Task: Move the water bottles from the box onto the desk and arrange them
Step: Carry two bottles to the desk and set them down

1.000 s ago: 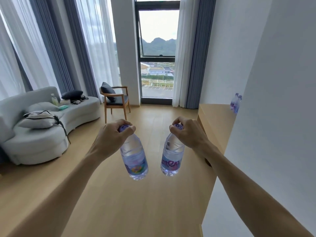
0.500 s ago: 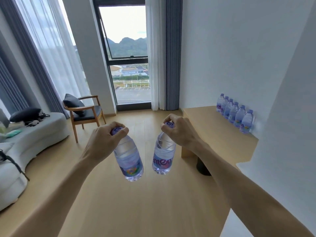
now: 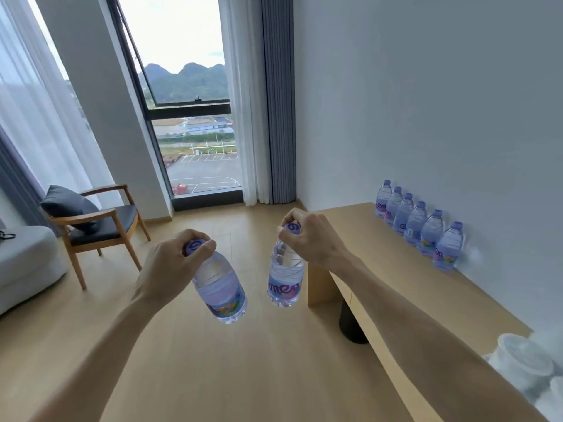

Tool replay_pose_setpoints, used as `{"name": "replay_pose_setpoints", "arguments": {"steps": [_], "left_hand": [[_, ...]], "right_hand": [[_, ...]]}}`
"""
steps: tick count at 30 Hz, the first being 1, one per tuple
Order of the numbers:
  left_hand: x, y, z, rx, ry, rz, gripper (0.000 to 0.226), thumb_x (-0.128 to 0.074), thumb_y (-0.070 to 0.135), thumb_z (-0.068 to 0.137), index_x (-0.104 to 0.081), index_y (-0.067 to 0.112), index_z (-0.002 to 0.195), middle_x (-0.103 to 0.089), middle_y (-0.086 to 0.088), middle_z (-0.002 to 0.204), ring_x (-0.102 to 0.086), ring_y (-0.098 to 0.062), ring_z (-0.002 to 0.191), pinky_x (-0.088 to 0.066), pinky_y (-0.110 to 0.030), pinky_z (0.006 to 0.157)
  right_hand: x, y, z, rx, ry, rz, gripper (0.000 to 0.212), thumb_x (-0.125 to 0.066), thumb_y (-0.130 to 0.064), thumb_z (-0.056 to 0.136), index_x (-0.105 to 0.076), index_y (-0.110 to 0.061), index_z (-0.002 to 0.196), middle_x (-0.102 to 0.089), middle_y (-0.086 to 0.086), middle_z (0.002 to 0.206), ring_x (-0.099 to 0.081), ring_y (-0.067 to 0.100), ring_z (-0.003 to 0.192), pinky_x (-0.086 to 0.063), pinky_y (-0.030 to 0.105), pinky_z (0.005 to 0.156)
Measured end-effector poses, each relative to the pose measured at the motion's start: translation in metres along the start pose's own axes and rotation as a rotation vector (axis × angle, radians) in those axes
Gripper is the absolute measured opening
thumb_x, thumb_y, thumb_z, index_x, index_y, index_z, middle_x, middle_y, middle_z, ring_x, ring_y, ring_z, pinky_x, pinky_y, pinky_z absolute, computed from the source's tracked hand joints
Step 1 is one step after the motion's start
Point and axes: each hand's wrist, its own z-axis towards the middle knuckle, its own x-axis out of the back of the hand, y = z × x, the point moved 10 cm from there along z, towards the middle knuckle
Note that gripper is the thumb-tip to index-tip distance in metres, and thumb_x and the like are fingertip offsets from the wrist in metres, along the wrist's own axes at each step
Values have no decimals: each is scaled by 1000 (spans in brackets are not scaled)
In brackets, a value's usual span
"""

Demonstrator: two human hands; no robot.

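Observation:
My left hand (image 3: 173, 263) grips the purple cap of a clear water bottle (image 3: 222, 287) that hangs tilted over the floor. In the same way, my right hand (image 3: 310, 236) holds a second water bottle (image 3: 285, 278) by its cap, just left of the desk's near corner. The wooden desk (image 3: 380, 263) runs along the white wall on the right. Several matching bottles (image 3: 417, 223) stand on it in a row against the wall. The box is out of view.
White lidded containers (image 3: 527, 363) sit on the desk's near end at lower right. A dark round bin (image 3: 350, 324) stands under the desk. A wooden armchair (image 3: 94, 223) and a pale sofa (image 3: 24, 263) are at left, before a tall window.
The view has swung right, bringing the desk and its row of bottles closer and more fully into sight. Both hands still carry their bottles by the caps.

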Motion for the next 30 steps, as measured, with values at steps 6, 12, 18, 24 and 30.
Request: {"name": "replay_pose_setpoints", "arguments": {"steps": [6, 12, 18, 24, 30], "left_hand": [[-63, -42, 87, 10, -62, -52, 2, -66, 26, 90, -67, 24, 88, -67, 14, 79, -63, -6, 73, -47, -12, 56], [-148, -86, 175, 14, -165, -166, 11, -69, 23, 87, -68, 27, 77, -68, 15, 71, -61, 2, 67, -43, -7, 53], [-229, -120, 283, -39, -316, -237, 15, -71, 24, 86, -67, 28, 73, -67, 21, 70, -60, 3, 64, -43, -7, 55], [-292, -117, 387, -138, -396, -306, 12, -68, 28, 85, -66, 28, 73, -66, 15, 74, -59, -5, 67, -44, -12, 54], [-366, -106, 462, -202, -473, -381, 12, -69, 31, 86, -67, 34, 75, -67, 21, 75, -61, 2, 67, -47, -11, 54]], "right_hand": [[-12, 77, 62, -85, 6, -17, 14, -59, -34, 89, -60, -20, 88, -60, -7, 76, -61, 12, 69, -51, 25, 57], [-30, 160, 127, -202, -4, -72, 14, -60, -36, 88, -58, -23, 84, -61, -10, 72, -58, 5, 64, -38, 14, 52], [-29, 236, 197, -361, 84, -71, 13, -61, -35, 87, -59, -23, 83, -63, -10, 68, -59, 6, 63, -41, 18, 54], [-4, 295, 248, -464, 251, -70, 11, -64, -32, 88, -63, -22, 85, -63, -13, 77, -59, 4, 74, -47, 18, 63], [20, 361, 281, -545, 324, -114, 8, -63, -30, 88, -64, -24, 84, -63, -13, 75, -60, 3, 73, -47, 20, 64]]}}
